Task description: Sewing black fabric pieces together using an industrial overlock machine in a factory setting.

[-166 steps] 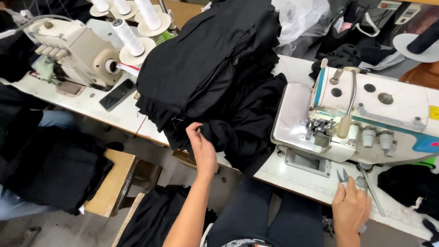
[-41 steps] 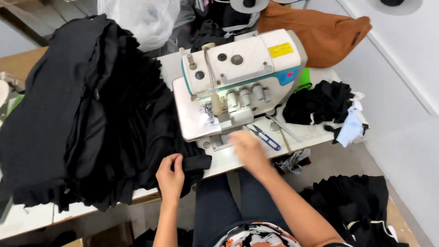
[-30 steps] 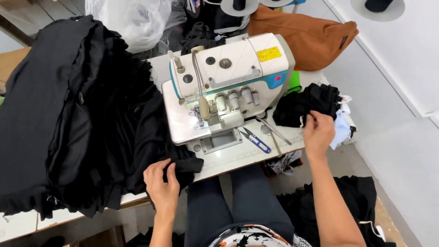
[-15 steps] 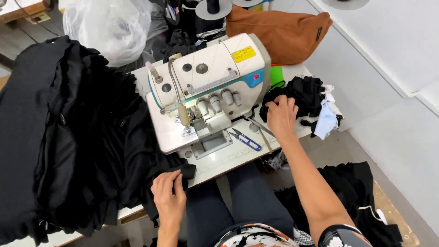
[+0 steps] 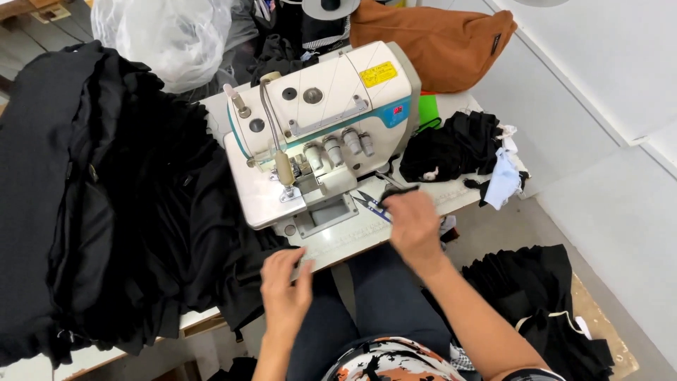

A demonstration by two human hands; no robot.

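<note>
My right hand (image 5: 416, 227) is in front of the white overlock sewing machine (image 5: 317, 120), its fingertips pinching a small black fabric piece (image 5: 397, 191). Just left of those fingers lie blue-handled thread snips (image 5: 368, 203) on the table. My left hand (image 5: 285, 288) rests at the table's front edge (image 5: 338, 248), fingers apart, beside the hanging corner of a big stack of black garments (image 5: 113, 197). It holds nothing that I can see. A small pile of black fabric pieces (image 5: 451, 144) sits to the right of the machine.
A light blue cloth (image 5: 504, 176) hangs off the table's right end. Behind the machine are a brown bag (image 5: 430, 42) and a clear plastic bag (image 5: 162, 35). More black fabric (image 5: 536, 296) is heaped on the floor at the right, near a white wall.
My right hand has drawn back from the small black pile on the right to the front of the machine, bringing a black piece. My left hand stays at the table edge.
</note>
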